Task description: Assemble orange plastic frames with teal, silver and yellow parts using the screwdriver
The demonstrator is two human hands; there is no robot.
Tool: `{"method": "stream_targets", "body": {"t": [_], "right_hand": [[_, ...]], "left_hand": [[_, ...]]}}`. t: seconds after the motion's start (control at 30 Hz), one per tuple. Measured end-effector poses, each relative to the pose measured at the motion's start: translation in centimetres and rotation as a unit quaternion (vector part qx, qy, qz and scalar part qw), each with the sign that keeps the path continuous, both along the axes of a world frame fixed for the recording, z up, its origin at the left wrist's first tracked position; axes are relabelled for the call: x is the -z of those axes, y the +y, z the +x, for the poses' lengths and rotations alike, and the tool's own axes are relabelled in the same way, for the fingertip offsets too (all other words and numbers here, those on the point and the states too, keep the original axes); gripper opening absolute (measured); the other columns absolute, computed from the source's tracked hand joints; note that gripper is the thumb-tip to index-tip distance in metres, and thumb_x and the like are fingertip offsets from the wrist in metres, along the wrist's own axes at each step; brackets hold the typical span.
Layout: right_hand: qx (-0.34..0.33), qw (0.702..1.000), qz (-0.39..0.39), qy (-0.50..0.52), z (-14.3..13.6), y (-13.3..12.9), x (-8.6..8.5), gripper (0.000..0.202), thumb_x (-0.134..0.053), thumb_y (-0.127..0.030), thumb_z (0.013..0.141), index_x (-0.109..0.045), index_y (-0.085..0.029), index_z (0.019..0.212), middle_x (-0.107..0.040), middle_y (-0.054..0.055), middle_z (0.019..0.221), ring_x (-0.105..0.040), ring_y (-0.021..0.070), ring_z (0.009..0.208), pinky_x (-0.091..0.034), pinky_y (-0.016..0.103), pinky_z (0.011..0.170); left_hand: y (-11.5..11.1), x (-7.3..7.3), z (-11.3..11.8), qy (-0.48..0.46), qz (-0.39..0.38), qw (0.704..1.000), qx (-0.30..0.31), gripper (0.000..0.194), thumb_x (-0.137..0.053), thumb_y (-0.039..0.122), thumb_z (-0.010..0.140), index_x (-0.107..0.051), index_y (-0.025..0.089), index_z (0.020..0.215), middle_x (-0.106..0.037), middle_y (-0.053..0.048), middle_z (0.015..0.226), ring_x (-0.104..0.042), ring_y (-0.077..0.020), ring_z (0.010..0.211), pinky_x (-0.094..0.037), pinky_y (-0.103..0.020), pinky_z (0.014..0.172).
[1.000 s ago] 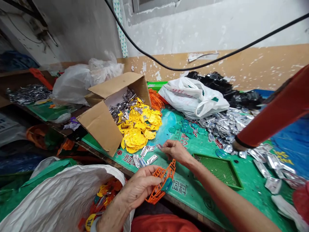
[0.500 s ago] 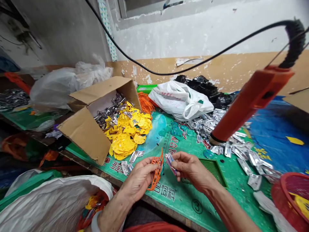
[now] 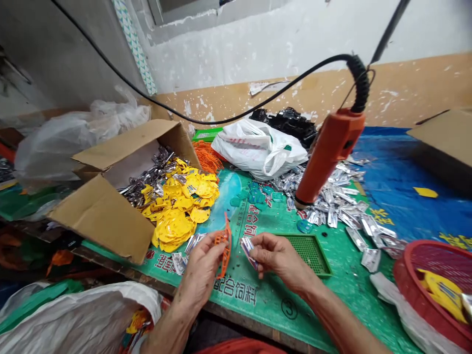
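My left hand [image 3: 202,265] pinches a thin orange plastic lattice part [image 3: 223,251], held on edge above the table. Just to its right, my right hand [image 3: 276,258] grips a small shiny silver strip [image 3: 248,250] between thumb and fingers, a gap apart from the orange part. Whether the strip is one piece or several stacked, I cannot tell. Under and beside my right hand lies a green mesh tray [image 3: 311,253]. A few silver pieces [image 3: 179,263] rest on the table by my left hand.
A tipped cardboard box [image 3: 105,216] spills yellow plastic parts [image 3: 177,223] and dark metal pieces. An orange powered screwdriver [image 3: 330,152] hangs from a cable over silver pieces [image 3: 341,209]. Also around are a white bag [image 3: 258,150], a red basket [image 3: 413,260] and an open sack [image 3: 84,314].
The view has shifted rightward. The hanging screwdriver has swung to a more upright position. In my left hand the orange part has turned more edge-on; both hands keep their holds.
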State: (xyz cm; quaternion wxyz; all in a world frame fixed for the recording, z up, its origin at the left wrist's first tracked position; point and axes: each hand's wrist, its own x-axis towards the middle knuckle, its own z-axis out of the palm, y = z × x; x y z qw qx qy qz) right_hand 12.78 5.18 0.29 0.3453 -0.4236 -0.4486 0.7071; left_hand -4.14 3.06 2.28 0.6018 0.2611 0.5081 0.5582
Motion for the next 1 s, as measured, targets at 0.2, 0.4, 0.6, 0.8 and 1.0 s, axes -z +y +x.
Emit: {"method": "stream_targets", "body": {"t": [0.2,0.4,0.6,0.8,1.0], "right_hand": [[0.008,0.992,0.050,-0.114,-3.5,0.3,1.2,0.029,-0.051,-0.009,0.077,-0.059,-0.013,0.105,-0.053,-0.006,0.054,-0.050,0.0094,0.040,-0.044,0.022,0.041],[0.072,0.942,0.194,-0.263,-0.3,-1.1,-1.1,0.028,-0.061,-0.019,0.082,-0.067,-0.019,0.109,-0.072,0.002,0.092,-0.065,0.0128,0.073,-0.049,0.023,0.065],[0.231,0.808,0.153,-0.520,10.4,-2.1,-1.9,0.025,-0.046,-0.016,0.094,-0.065,-0.013,0.110,-0.070,0.010,0.107,-0.064,0.0195,0.100,-0.049,0.035,0.091],[0.226,0.674,0.039,-0.703,14.4,0.3,1.4,0.032,-0.058,-0.034,0.092,-0.058,-0.017,0.119,-0.061,0.009,0.121,-0.063,0.0216,0.103,-0.054,0.043,0.086],[0.162,0.620,0.014,-0.767,14.3,0.7,2.4,0.032,-0.058,-0.033,0.092,-0.058,-0.017,0.120,-0.061,0.010,0.121,-0.062,0.0217,0.103,-0.054,0.043,0.086]], "left_hand": [[0.0,-1.1,-1.3,0.013,0.020,0.992,-0.128,0.030,-0.086,0.018,0.054,-0.073,0.020,0.080,-0.075,0.004,0.080,-0.066,-0.0099,0.074,-0.054,-0.013,0.069],[0.1,-0.9,-1.2,-0.010,-0.061,0.996,-0.065,0.020,-0.077,0.013,0.061,-0.071,0.019,0.080,-0.075,0.001,0.083,-0.067,-0.0137,0.068,-0.059,-0.018,0.059],[-0.1,-1.2,1.4,-0.033,-0.173,0.984,-0.032,0.023,-0.067,-0.002,0.058,-0.066,0.016,0.072,-0.073,-0.001,0.073,-0.069,-0.0158,0.061,-0.058,-0.020,0.052],[-1.0,-1.2,3.1,-0.079,-0.185,0.979,0.039,0.023,-0.068,-0.002,0.063,-0.067,0.013,0.080,-0.073,-0.006,0.077,-0.070,-0.0177,0.066,-0.060,-0.024,0.059],[-1.1,-0.2,2.4,-0.106,-0.186,0.976,0.038,0.029,-0.068,-0.004,0.063,-0.064,0.015,0.083,-0.072,-0.003,0.080,-0.070,-0.0161,0.070,-0.060,-0.025,0.063]]}}
